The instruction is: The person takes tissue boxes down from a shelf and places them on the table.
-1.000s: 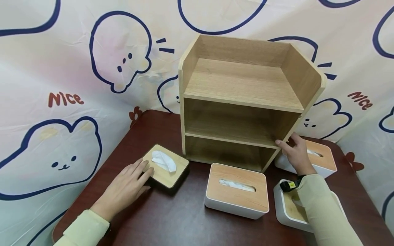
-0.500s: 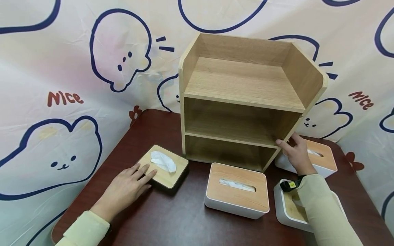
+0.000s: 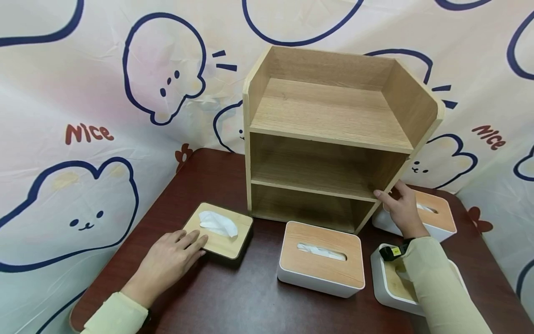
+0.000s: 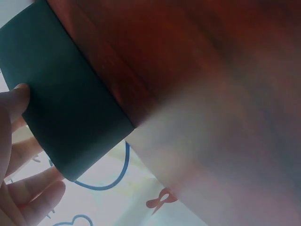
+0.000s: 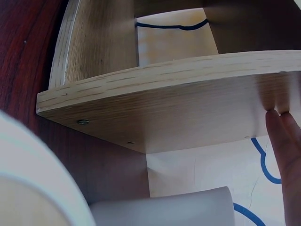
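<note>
A dark tissue box [image 3: 219,242] with a pale wooden lid and a white tissue [image 3: 220,224] lies on the table, left of the shelf. My left hand [image 3: 168,260] holds its near-left end. In the left wrist view, the thumb is against the box's dark green side [image 4: 70,89], with the fingers round the other edge. My right hand [image 3: 403,211] grips the right side panel of the three-level wooden shelf [image 3: 329,95], thumb at the front edge. The right wrist view has two fingertips touching the panel's outer face [image 5: 188,113].
A white tissue box [image 3: 321,273] with a wooden lid stands before the shelf. Another white box [image 3: 394,278] is partly hidden under my right forearm. A third [image 3: 442,218] sits behind my right hand. The dark red table [image 3: 258,301] meets a cartoon-printed curtain [image 3: 104,195].
The dark tissue box has turned slightly counter-clockwise, its far corner shifting left. My left fingers have drawn back from its lid towards the edge. My right hand and the shelf stay put.
</note>
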A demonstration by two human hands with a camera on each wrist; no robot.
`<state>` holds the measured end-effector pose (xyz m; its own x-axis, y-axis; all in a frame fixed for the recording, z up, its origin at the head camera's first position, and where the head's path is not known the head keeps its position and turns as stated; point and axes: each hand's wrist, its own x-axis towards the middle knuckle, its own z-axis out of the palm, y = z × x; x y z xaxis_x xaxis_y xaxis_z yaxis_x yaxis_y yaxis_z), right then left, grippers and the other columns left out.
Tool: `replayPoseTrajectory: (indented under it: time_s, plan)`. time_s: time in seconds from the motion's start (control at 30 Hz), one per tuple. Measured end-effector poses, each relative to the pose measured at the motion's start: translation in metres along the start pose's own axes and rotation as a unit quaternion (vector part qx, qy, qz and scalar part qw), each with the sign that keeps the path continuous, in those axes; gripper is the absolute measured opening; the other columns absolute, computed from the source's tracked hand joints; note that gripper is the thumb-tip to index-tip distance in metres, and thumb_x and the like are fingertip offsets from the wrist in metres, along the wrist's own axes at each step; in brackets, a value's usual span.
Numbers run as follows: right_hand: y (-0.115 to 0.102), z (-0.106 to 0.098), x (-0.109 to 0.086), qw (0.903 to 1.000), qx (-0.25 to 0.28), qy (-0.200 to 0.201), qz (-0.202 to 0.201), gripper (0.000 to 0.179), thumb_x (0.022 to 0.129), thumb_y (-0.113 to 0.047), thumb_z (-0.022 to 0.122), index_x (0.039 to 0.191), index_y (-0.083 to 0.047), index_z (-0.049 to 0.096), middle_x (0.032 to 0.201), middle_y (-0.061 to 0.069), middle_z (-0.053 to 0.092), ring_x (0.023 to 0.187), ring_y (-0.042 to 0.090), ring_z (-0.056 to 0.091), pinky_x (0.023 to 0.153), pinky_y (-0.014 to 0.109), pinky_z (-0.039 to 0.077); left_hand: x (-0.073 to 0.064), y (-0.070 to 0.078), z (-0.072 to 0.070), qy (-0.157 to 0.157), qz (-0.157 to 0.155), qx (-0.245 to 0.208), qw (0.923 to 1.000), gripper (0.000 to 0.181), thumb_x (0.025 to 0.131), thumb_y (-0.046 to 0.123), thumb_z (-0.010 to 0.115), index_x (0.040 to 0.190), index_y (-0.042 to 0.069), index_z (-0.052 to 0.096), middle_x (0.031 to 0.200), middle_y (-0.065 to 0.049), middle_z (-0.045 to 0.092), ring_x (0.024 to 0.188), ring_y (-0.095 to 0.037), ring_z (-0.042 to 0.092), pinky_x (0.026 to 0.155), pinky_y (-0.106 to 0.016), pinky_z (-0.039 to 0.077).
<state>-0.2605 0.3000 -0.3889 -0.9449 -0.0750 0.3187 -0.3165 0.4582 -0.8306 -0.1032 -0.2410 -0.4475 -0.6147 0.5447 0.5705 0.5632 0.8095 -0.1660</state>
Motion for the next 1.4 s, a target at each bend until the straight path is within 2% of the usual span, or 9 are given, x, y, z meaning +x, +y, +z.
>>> replayPoseTrajectory:
  time_s: [0.1,0.53,0.73,0.93,1.13,1.4]
  plan:
    - [0.000,0.000,0.000,1.0000,0.000,-0.002,0.002,0.059,0.096,-0.023,0.063,0.150,-0.019,0.041,0.143,0.011,0.046,0.117,0.012,0.051,0.083,0.012,0.045,0.000,0.001,0.000,0.011,0.002,0.003,0.9999,0.047,0.105,0.039,0.038,0.110,0.009,0.074,0.101,-0.014,0.071,0.081,-0.033,0.064,0.069,-0.048,0.053]
    - [0.004,-0.005,-0.002,1.0000,0.000,0.001,0.004,0.058,0.096,-0.022,0.064,0.150,-0.019,0.041,0.143,0.011,0.047,0.116,0.010,0.051,0.083,0.013,0.046,-0.001,0.003,0.001,0.013,0.007,-0.027,0.9995,0.048,0.107,0.034,0.034,0.108,0.009,0.075,0.101,-0.011,0.071,0.080,-0.030,0.062,0.071,-0.046,0.051]
    - [0.001,-0.006,-0.002,1.0000,-0.006,0.000,0.008,0.059,0.096,-0.024,0.064,0.150,-0.020,0.040,0.144,0.010,0.046,0.118,0.014,0.051,0.083,0.012,0.045,0.002,0.004,0.001,0.022,0.006,-0.028,0.9993,0.051,0.107,0.036,0.033,0.102,0.007,0.075,0.097,-0.011,0.071,0.079,-0.030,0.063,0.069,-0.045,0.051]
    - [0.002,-0.008,-0.002,0.9998,-0.017,-0.003,0.014,0.060,0.095,-0.025,0.065,0.150,-0.018,0.040,0.143,0.010,0.046,0.119,0.017,0.050,0.083,0.012,0.045,0.004,0.002,0.003,0.037,0.020,-0.024,0.9988,0.049,0.107,0.034,0.035,0.101,0.006,0.075,0.096,-0.011,0.071,0.076,-0.028,0.062,0.066,-0.044,0.051]
    - [0.001,-0.014,0.000,0.9985,-0.047,-0.020,0.020,0.064,0.095,-0.028,0.065,0.151,-0.018,0.038,0.145,0.014,0.045,0.121,0.027,0.050,0.081,0.014,0.046,0.005,0.001,0.004,0.043,0.034,-0.024,0.9982,0.048,0.107,0.032,0.036,0.100,0.005,0.075,0.094,-0.010,0.071,0.073,-0.026,0.061,0.064,-0.043,0.051]
    - [-0.004,-0.017,0.000,0.9968,-0.073,-0.026,0.018,0.063,0.094,-0.033,0.067,0.150,-0.019,0.042,0.142,0.014,0.049,0.119,0.029,0.053,0.080,0.013,0.046,0.007,-0.005,-0.001,0.055,0.053,-0.042,0.9962,0.046,0.104,0.037,0.043,0.103,0.004,0.075,0.089,-0.009,0.072,0.078,-0.029,0.062,0.071,-0.046,0.051]
